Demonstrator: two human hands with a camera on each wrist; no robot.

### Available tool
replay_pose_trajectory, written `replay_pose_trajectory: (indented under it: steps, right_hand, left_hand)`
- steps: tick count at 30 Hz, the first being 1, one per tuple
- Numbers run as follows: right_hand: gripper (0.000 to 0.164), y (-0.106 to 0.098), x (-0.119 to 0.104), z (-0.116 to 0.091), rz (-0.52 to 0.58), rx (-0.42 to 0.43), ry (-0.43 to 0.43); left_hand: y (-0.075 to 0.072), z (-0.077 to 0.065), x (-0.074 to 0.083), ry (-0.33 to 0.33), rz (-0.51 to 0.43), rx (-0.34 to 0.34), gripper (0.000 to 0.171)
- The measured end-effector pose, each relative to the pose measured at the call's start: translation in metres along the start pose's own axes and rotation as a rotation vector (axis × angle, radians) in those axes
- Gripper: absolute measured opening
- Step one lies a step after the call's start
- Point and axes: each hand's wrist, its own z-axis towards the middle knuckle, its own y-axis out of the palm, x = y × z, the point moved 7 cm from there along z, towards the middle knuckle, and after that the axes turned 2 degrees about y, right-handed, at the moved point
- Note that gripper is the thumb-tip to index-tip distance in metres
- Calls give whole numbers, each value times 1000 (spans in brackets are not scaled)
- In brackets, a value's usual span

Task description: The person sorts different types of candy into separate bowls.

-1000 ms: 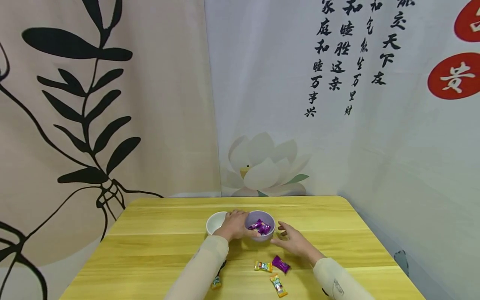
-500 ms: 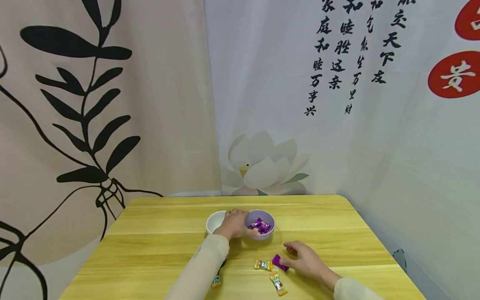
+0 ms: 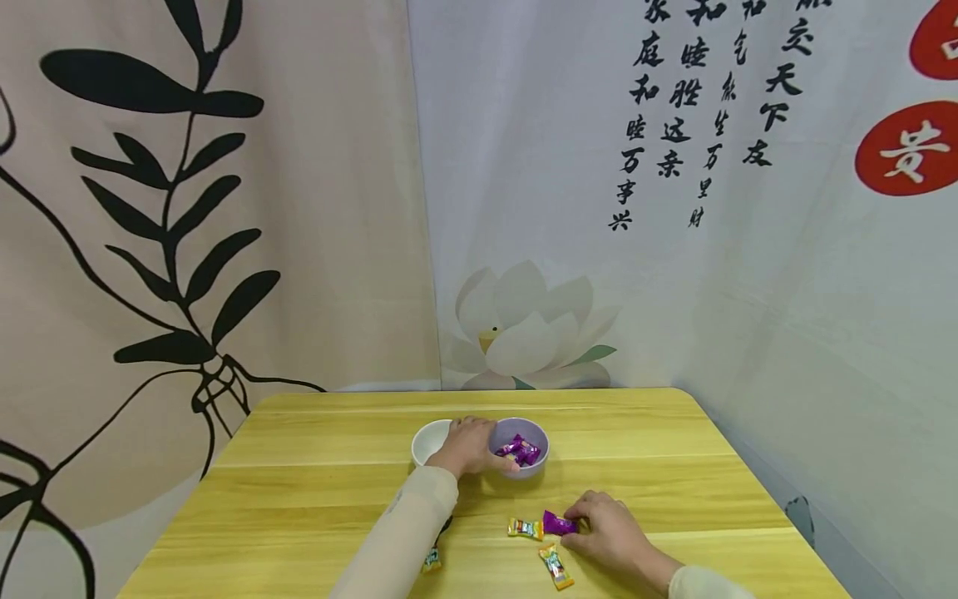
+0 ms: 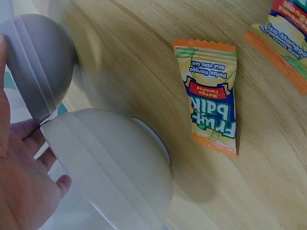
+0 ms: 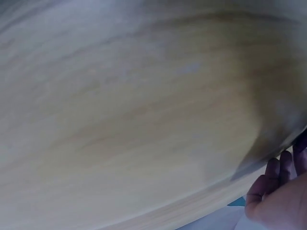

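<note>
In the head view my left hand (image 3: 470,449) lies between a white bowl (image 3: 428,443) and a lilac bowl (image 3: 534,472), its thumb over the lilac bowl's near rim. The left wrist view shows its fingers where the two rims meet, gripping the lilac bowl (image 4: 41,60). Several purple-wrapped candies (image 3: 520,451) sit inside the lilac bowl. On the table nearer to me, my right hand (image 3: 612,532) pinches the right end of a purple-wrapped candy (image 3: 557,524) between thumb and fingers. That candy is mostly out of sight in the right wrist view.
A yellow mango candy (image 3: 526,529) lies just left of the purple one, and another yellow candy (image 3: 555,567) lies in front. One more yellow candy (image 3: 432,559) is partly hidden by my left sleeve. The wooden table (image 3: 314,499) reaches back to a printed cloth backdrop (image 3: 359,249).
My right hand has come from beside the lilac bowl back toward me and down to the purple candy, closing on it and turning it slightly. The left hand has stayed at the bowls.
</note>
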Motion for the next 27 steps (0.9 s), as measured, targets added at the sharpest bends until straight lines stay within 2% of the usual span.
replay_pose_trajectory:
  steps: [4,10,16,20,27]
  right_hand:
    - [25,-1,-1,1,-11,14,-4]
    - [24,-1,4,7,29,5,27]
    - [26,-5,11,13,125,17,134]
    - [23,-17,14,21,161,81,193]
    - [18,-43,12,37,182,188,226]
  left_hand:
    - [0,0,0,2,-9,-4,91]
    - [2,0,-1,0,-13,-1,92]
    - [2,0,-2,-3,-10,-2,93]
    - [2,0,-2,2,-2,1,94]
    - [3,0,-3,-8,-2,-5,93]
